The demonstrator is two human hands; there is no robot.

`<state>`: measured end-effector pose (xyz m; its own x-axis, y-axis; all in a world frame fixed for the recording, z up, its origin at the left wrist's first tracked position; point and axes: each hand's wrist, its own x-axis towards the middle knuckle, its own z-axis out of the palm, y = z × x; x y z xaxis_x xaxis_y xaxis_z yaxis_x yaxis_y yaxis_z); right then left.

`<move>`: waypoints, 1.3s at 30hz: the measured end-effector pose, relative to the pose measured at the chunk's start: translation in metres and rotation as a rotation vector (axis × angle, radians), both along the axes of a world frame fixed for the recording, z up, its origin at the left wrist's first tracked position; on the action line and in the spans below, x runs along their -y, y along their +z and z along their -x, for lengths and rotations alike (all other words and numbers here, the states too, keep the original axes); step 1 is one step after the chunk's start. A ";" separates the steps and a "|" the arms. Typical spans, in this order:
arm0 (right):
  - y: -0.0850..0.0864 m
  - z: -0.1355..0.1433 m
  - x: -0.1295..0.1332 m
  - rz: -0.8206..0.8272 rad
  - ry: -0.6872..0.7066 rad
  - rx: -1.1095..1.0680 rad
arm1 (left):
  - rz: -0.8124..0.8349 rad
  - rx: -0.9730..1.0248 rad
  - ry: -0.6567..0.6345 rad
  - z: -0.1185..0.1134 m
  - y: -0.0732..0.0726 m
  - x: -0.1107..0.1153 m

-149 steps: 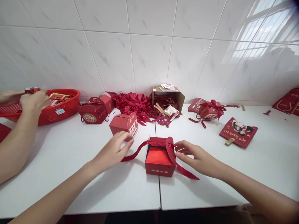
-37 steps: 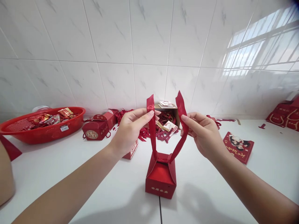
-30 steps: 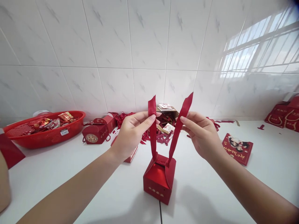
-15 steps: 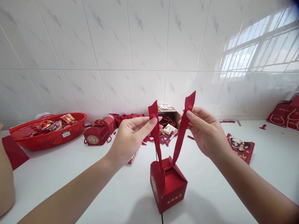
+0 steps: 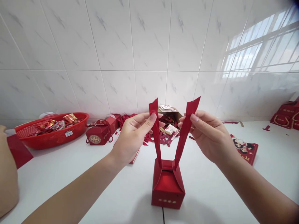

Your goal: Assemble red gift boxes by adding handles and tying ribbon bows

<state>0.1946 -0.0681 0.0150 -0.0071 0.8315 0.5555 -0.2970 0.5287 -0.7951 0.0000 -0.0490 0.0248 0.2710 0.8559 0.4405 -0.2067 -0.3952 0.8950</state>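
A small red gift box (image 5: 168, 189) with gold lettering stands upright on the white table, its two side flaps leaning in toward each other at the top. A red ribbon (image 5: 156, 140) runs up from the box in two separate lengths. My left hand (image 5: 135, 132) pinches the left length between thumb and fingers, near its upper end. Higher on the right, my right hand (image 5: 209, 133) pinches the other length the same way. Both ribbon ends stick up above the fingers, and both lengths look taut.
At the left is a red plastic basket (image 5: 53, 140) of wrapped sweets, beside finished red boxes (image 5: 99, 133). Behind my hands stands a cardboard box (image 5: 176, 112) of ribbons and cards. A printed red packet (image 5: 247, 149) lies at right, with red gift bags (image 5: 281, 115) farther back.
The red gift box has turned so its lettered side faces me more squarely. Both hands still hold the ribbon lengths, and the right one has shifted slightly right and down.
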 end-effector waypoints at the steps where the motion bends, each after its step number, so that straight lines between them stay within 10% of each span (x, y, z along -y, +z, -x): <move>1: 0.000 0.000 0.000 -0.008 -0.001 0.012 | 0.006 0.000 -0.008 0.000 0.000 0.000; 18: 0.002 0.013 -0.001 0.090 -0.043 0.250 | -0.023 -0.113 -0.094 -0.006 0.001 0.009; 28: -0.012 0.014 -0.003 0.115 0.217 0.277 | -0.025 -0.323 -0.116 -0.003 -0.008 0.004; 39: -0.033 -0.013 -0.023 -1.048 -0.518 1.099 | 0.382 0.048 -0.250 0.001 -0.022 -0.014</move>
<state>0.2079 -0.0455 -0.0184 -0.6203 0.1452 0.7708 0.5226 0.8094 0.2681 -0.0006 -0.0349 0.0027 0.4765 0.8706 0.1227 -0.2984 0.0289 0.9540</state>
